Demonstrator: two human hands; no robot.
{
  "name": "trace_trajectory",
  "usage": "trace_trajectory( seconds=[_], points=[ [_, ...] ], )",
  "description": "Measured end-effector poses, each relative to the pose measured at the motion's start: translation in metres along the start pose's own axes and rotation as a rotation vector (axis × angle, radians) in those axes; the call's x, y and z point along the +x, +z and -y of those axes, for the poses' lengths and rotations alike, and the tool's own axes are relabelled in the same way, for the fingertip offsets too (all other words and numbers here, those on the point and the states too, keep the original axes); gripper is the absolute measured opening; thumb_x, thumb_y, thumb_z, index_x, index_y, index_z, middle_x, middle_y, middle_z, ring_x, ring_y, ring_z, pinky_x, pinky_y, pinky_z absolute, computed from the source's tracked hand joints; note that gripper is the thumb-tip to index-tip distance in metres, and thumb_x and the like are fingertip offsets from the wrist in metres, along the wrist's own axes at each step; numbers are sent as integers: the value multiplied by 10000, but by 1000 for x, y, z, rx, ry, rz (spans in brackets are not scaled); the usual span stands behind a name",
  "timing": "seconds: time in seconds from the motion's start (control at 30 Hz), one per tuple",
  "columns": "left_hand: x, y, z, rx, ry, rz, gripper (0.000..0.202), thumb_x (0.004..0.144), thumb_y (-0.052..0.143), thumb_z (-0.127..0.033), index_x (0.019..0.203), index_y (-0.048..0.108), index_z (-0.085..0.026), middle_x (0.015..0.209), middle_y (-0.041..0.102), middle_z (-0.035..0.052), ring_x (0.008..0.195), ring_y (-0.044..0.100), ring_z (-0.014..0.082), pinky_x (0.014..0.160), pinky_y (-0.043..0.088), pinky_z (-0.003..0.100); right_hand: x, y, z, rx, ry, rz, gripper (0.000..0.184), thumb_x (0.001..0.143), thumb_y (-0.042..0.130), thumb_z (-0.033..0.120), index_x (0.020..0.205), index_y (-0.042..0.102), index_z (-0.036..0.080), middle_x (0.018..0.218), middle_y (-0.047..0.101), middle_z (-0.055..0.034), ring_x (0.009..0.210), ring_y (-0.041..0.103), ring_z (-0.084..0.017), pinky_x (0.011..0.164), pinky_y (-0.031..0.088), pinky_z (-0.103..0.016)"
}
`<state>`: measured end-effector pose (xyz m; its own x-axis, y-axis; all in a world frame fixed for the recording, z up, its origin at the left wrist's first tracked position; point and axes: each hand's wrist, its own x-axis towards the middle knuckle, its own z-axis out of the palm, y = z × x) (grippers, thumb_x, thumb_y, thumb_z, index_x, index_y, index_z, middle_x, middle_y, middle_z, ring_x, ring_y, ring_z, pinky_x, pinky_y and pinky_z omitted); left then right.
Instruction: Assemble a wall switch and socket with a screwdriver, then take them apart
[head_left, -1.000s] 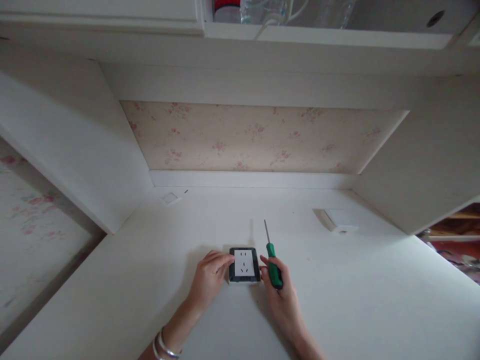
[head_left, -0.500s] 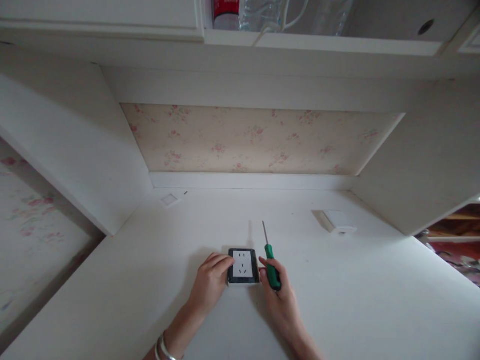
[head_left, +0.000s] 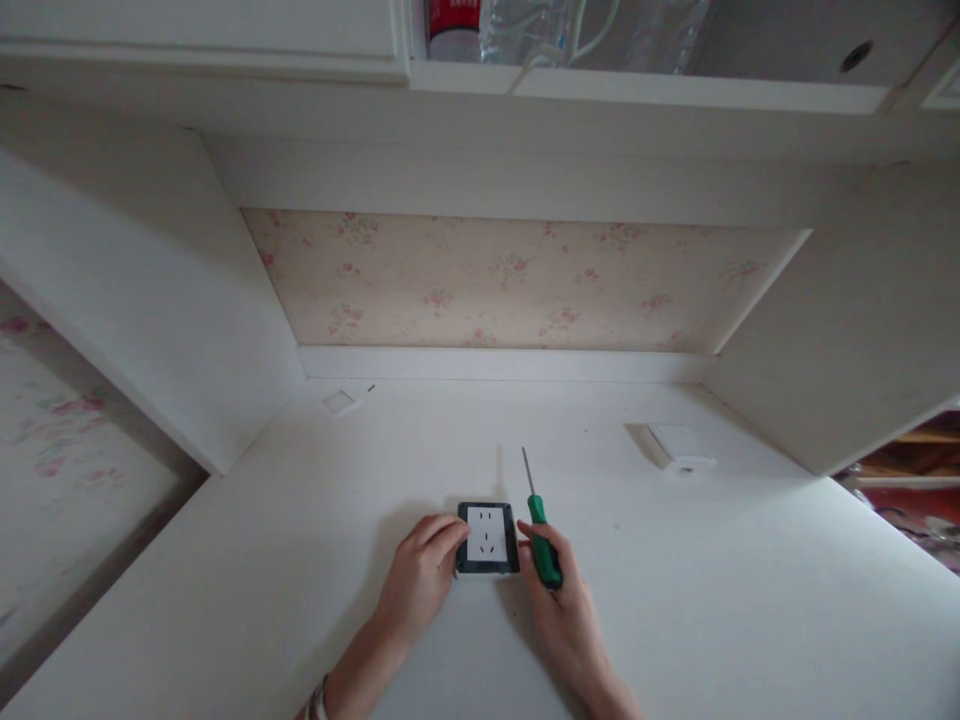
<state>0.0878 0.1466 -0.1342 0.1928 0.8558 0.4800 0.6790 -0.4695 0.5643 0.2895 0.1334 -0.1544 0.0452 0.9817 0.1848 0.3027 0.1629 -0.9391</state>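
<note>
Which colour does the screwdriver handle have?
The handle is green and black, clearest in head view.

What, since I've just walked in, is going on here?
A person's left hand holds the left edge of a dark-framed, white-faced socket on a white tabletop. The right hand grips a green-handled screwdriver, which points away from the person, its tip clear of the socket. Farther back are a white box-shaped piece at right and a small square frame at left.
</note>
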Motion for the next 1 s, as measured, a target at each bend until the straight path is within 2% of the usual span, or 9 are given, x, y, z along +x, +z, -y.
trace_trajectory(
  seconds=[0.13,0.33,0.53,0.7,0.83,0.9,1.0],
  points=[
    [0,0,0,-14,-14,17,266,884,469,-63,1018,641,-216,1000,626,54,931,593,173,815,524,307,1,0,2,-1,-14,-20,333,871,543,366,1170,529,219,1039,681,-88,879,652,-187,710,518,-243],
    [0,-3,-3,-25,-16,20,285,900,445,-86,1065,636,-219,1021,620,67,952,590,180,835,526,324,1,-1,7,-20,-9,-37,320,866,544,393,1143,542,231,1103,662,-86,921,647,-193,743,515,-249],
    [-1,-5,-4,-80,-50,17,274,901,459,-103,1049,650,-232,1017,633,53,933,603,170,816,531,299,1,-3,10,-29,0,-23,299,876,529,391,1142,532,256,1102,662,-71,923,643,-196,744,517,-268],
    [2,-10,-3,-174,-104,2,239,934,441,-182,1044,650,-220,1021,633,59,933,606,158,810,529,275,2,-1,7,12,10,-33,329,869,544,398,1155,513,239,1138,646,-98,977,628,-209,789,508,-290],
    [5,-22,-2,-231,-182,-8,219,926,482,-291,1060,636,-211,1069,617,75,992,595,173,832,530,289,1,-1,5,96,3,-63,380,871,550,384,1209,447,246,1164,633,-106,1028,609,-217,878,476,-360],
    [5,-26,-1,-234,-170,58,329,883,554,-362,1178,578,-218,1214,556,101,1120,541,209,899,513,332,0,-4,7,154,-12,-91,409,864,563,379,1225,432,239,1149,638,-115,1011,616,-228,895,465,-403],
    [4,-30,3,-186,-124,193,711,759,681,-479,1363,408,-221,1412,391,130,1308,364,277,1067,370,447,2,-13,15,253,-11,-165,416,870,556,388,1230,432,221,1040,678,-114,894,651,-230,827,491,-410]
  ],
)
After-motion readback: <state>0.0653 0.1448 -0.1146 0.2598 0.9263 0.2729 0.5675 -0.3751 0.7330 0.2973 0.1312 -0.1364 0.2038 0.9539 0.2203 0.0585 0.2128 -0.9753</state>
